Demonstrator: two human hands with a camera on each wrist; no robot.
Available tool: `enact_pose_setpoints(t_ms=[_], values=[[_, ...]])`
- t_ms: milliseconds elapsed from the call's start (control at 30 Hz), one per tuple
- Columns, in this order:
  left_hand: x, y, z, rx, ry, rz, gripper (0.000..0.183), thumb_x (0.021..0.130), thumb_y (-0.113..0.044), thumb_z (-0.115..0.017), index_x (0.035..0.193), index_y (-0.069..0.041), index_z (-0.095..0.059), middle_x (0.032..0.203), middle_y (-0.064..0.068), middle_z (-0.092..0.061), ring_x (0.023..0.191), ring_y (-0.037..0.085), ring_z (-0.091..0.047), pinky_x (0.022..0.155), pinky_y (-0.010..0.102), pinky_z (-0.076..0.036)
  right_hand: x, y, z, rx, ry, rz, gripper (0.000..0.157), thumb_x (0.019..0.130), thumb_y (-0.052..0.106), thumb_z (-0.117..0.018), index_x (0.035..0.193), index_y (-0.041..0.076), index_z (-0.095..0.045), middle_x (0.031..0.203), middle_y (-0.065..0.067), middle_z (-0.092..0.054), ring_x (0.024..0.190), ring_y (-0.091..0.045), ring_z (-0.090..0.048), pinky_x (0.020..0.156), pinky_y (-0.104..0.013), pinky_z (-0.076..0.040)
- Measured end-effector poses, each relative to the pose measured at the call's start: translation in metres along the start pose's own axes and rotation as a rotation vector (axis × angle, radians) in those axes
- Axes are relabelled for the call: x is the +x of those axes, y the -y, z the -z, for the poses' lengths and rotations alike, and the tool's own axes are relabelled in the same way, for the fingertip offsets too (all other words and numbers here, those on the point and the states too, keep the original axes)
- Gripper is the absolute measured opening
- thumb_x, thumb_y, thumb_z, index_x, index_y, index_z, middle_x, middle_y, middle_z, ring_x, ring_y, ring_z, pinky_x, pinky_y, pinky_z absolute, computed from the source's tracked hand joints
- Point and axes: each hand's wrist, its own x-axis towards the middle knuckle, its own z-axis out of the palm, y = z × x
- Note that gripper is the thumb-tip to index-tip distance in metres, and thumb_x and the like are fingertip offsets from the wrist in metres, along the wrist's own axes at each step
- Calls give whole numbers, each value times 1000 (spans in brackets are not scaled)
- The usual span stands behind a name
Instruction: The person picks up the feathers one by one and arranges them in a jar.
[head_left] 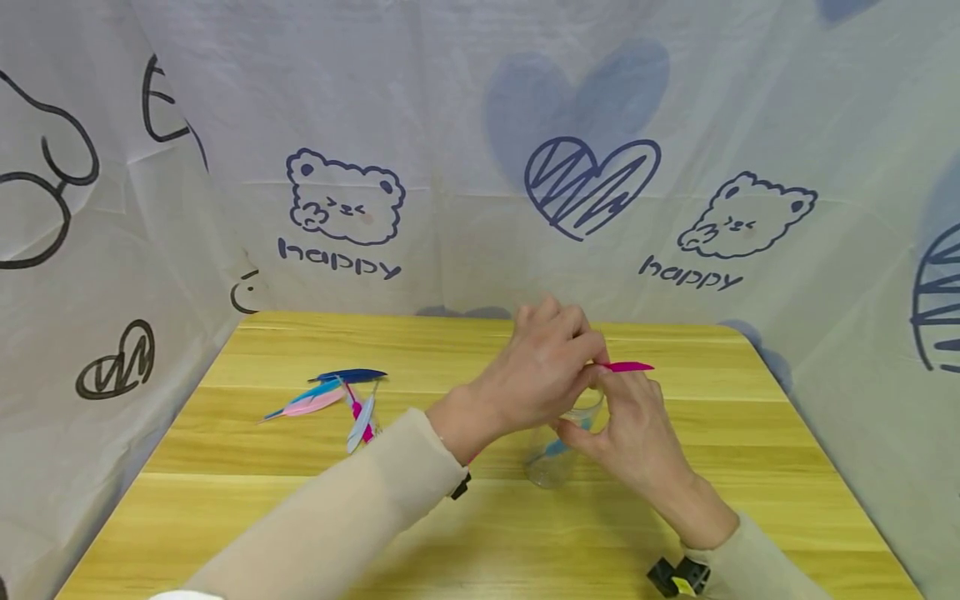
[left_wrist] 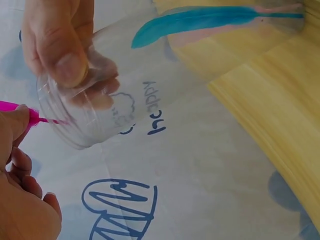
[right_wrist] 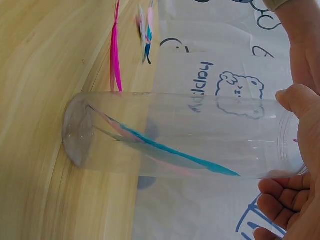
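My left hand (head_left: 536, 367) pinches a magenta feather (head_left: 630, 367) over the mouth of a tall clear plastic jar (head_left: 550, 473). In the left wrist view the quill of that feather (left_wrist: 9, 106) points into the opening. My right hand (head_left: 637, 433) grips the jar near its rim, thumb on one side, as the right wrist view also shows. The jar stands on the table. Inside it lean a blue feather (right_wrist: 185, 156), a pink one and a pale greyish one. From the head view, the hands hide most of the rim.
Left of the jar, several loose feathers lie on the wooden table (head_left: 225, 508): a dark blue feather (head_left: 356, 375), a light pink feather (head_left: 311, 403), a pale blue feather (head_left: 362, 425) and others. Another magenta feather (right_wrist: 116, 55) lies nearer the jar. A printed cloth (head_left: 450, 125) hangs behind.
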Motion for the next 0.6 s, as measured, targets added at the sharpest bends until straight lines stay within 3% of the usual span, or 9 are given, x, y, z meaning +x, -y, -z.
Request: enact_pose_setpoints(t_ms=[233,367,600], values=[[-7,1,-4,-41,67,29,8,101,-26,-73,100,-18,-74,94,-2,-58,90,20,-41,82,38,-29,0,0,-1,-11,1,7,51,75,36,-95,115,14,-72,111,-2,-73,95,-28,-60,87,-51,-43],[-11,2,-6,-41,91,45,8,101,-27,-73,102,-19,-74,95,-3,-58,90,20,-41,81,38,-28,-1,-1,-1,-10,0,-2,52,75,36,-94,116,13,-73,114,-5,-74,99,-30,-63,89,-54,-44],[-16,8,-11,-53,89,65,12,101,-30,-74,103,-18,-74,94,-3,-59,91,20,-44,82,37,-31,-4,-1,-2,-8,-51,26,59,74,36,-95,118,7,-69,110,-10,-71,100,-33,-61,86,-52,-44]])
